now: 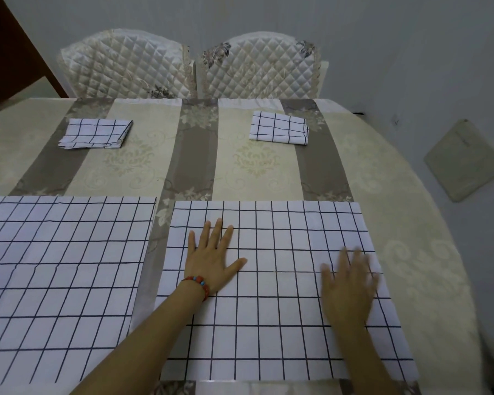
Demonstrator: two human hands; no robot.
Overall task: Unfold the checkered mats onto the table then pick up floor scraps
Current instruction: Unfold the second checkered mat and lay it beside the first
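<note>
Two white checkered mats lie unfolded at the near side of the table: one on the left (60, 280), one on the right (271, 232). My left hand (214, 258), with a red bead bracelet, lies flat with spread fingers on the right mat's left part. My right hand (350, 286) presses flat on the same mat's right part and is blurred by motion. Two more checkered mats stay folded at the far side, one at far left (96, 134) and one at far right (278, 128).
The table (160, 166) wears a beige and grey patterned cloth. Two quilted chairs, left (126, 67) and right (260, 67), stand behind the far edge. A beige cushion (465, 161) lies on the floor to the right.
</note>
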